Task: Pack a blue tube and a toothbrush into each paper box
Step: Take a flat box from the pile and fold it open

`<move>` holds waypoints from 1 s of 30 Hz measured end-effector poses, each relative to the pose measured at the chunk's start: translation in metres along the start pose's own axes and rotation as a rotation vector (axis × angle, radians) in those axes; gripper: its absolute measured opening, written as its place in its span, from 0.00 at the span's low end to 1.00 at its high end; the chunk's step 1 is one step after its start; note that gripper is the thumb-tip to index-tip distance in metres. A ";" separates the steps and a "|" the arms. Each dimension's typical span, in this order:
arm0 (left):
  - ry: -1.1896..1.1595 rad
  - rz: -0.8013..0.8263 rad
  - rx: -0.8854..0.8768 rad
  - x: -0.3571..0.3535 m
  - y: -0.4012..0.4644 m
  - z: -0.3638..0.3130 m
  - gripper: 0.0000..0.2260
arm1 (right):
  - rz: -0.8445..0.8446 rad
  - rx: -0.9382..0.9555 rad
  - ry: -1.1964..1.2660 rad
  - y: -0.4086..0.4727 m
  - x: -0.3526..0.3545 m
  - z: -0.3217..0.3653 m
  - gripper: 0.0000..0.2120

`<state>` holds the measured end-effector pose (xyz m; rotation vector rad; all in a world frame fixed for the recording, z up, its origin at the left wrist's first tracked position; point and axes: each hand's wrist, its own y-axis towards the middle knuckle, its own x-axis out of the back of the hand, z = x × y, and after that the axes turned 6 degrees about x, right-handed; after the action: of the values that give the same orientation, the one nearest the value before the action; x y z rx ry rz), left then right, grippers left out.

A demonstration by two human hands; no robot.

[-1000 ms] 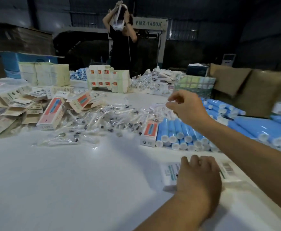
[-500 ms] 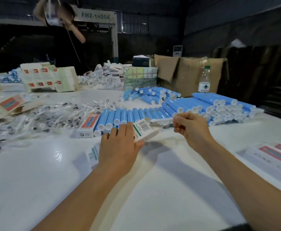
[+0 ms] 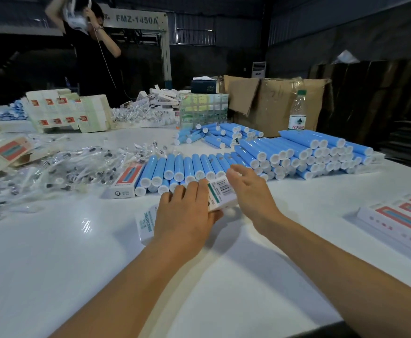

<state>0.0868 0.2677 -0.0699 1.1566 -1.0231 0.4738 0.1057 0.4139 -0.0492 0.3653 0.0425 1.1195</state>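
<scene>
Single head cam, wide-angle, looks fwd and down across white table (image 3: pixel 53 264); forearms close at bottom, machine frame (image 3: pixel 136 20) far back.

Blue tubes (image 3: pixel 183 167) with white caps lie on a white table (image 3: pixel 53 252), beside a white box (image 3: pixel 220 193) printed with a black barcode.

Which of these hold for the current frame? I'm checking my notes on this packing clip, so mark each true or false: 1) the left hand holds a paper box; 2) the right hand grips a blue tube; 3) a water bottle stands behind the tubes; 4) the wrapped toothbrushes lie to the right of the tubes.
1) True: the left hand holds a paper box.
2) False: the right hand holds nothing, beside the box.
3) True: the water bottle stands upright behind the blue tubes.
4) False: the wrapped toothbrushes lie left of the tubes.
</scene>
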 end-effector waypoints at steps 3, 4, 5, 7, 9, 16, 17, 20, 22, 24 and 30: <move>-0.014 -0.014 0.029 0.000 0.001 0.005 0.30 | -0.045 0.066 0.036 -0.002 0.004 0.003 0.11; -0.026 -0.014 0.041 0.000 0.001 0.007 0.30 | -0.130 0.130 -0.044 -0.002 0.007 0.003 0.09; -0.036 -0.013 0.052 -0.001 0.002 0.008 0.30 | -0.209 0.183 -0.128 -0.004 0.009 0.003 0.06; -0.042 -0.011 0.075 -0.001 0.004 0.008 0.30 | -0.273 0.255 -0.199 -0.009 0.009 0.004 0.06; -0.043 -0.016 0.104 -0.002 0.005 0.008 0.30 | -0.232 0.289 -0.224 -0.013 0.005 0.003 0.06; -0.004 -0.023 0.133 -0.005 0.006 0.010 0.30 | -0.180 0.223 -0.144 -0.016 -0.002 0.000 0.12; -0.009 -0.025 0.116 -0.005 0.005 0.010 0.30 | -0.170 0.208 -0.114 -0.018 -0.003 -0.001 0.13; -0.014 -0.032 0.044 -0.006 0.004 0.007 0.30 | -0.127 0.198 -0.054 -0.022 -0.009 -0.006 0.15; -0.013 -0.031 0.024 -0.007 0.003 0.007 0.30 | -0.106 0.186 -0.034 -0.022 -0.009 -0.007 0.15; -0.013 -0.032 0.028 -0.008 0.004 0.008 0.30 | -0.103 0.189 -0.041 -0.021 -0.009 -0.007 0.17; 0.013 -0.017 0.012 -0.010 0.003 0.009 0.31 | -0.076 0.073 -0.032 -0.017 -0.010 -0.009 0.21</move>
<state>0.0757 0.2626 -0.0762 1.1712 -0.9997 0.4740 0.1142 0.4013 -0.0638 0.4434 0.0683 1.0384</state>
